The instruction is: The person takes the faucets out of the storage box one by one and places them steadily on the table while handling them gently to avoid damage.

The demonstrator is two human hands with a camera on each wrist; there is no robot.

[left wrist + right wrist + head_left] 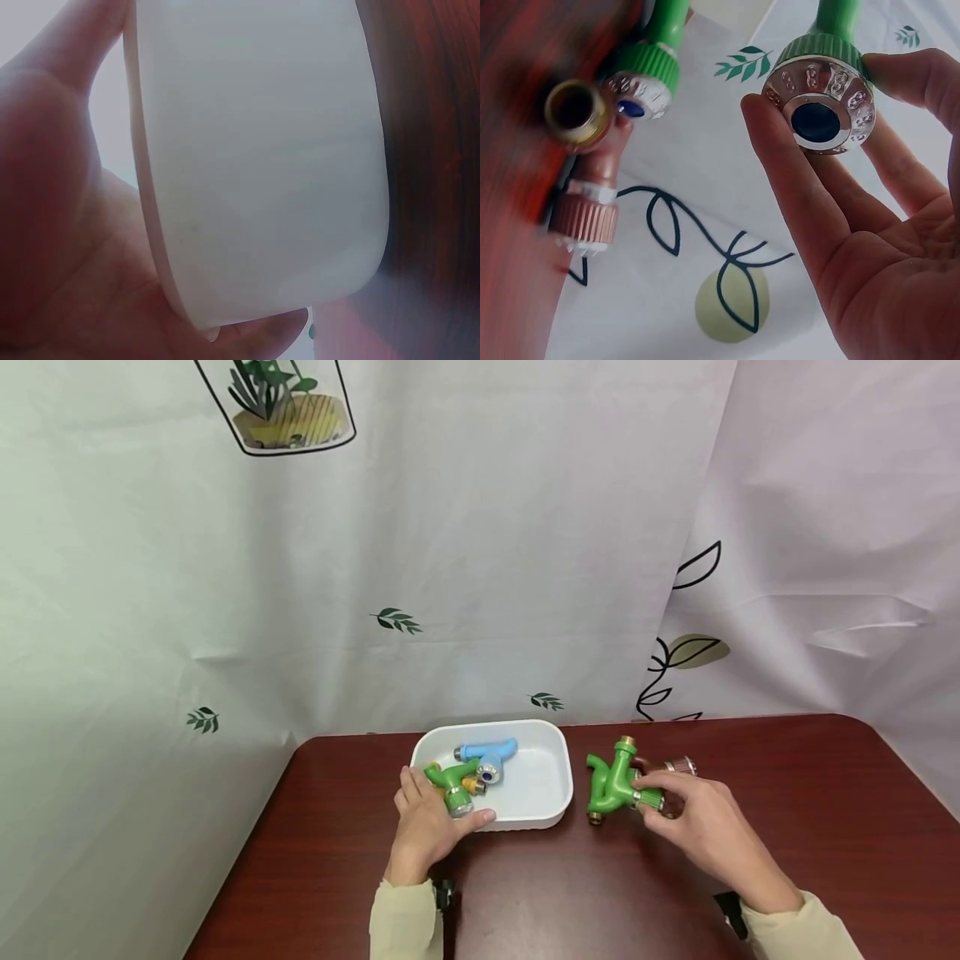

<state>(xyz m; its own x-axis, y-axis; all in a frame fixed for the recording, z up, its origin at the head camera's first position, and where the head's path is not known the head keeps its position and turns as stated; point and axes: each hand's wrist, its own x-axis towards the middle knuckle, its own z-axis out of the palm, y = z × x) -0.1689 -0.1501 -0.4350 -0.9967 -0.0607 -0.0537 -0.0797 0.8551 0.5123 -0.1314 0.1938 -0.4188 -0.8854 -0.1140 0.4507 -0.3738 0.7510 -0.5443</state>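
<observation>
My left hand (pixel 425 828) grips the near left corner of a white plastic tray (pixel 551 806), thumb along the near rim and fingers at the left side. Inside lie a green tap (pixel 457 781), a blue tap (pixel 491 753) and a yellow-orange tap (pixel 474 786), partly hidden under the green one. Right of the tray, my right hand (pixel 708 818) pinches the ribbed knob of a green tap (pixel 619 781) between thumb and fingers. The right wrist view shows that knob (pixel 821 97) with its silver, dark-centred cap. Another green tap (pixel 649 67) is beside it.
A reddish-brown tap (pixel 585 214) lies by the second green tap, mostly behind my right hand in the head view, its knob (pixel 681 766) showing. The dark red table (pixel 540 893) ends at a white curtain (pixel 480 568) printed with leaves.
</observation>
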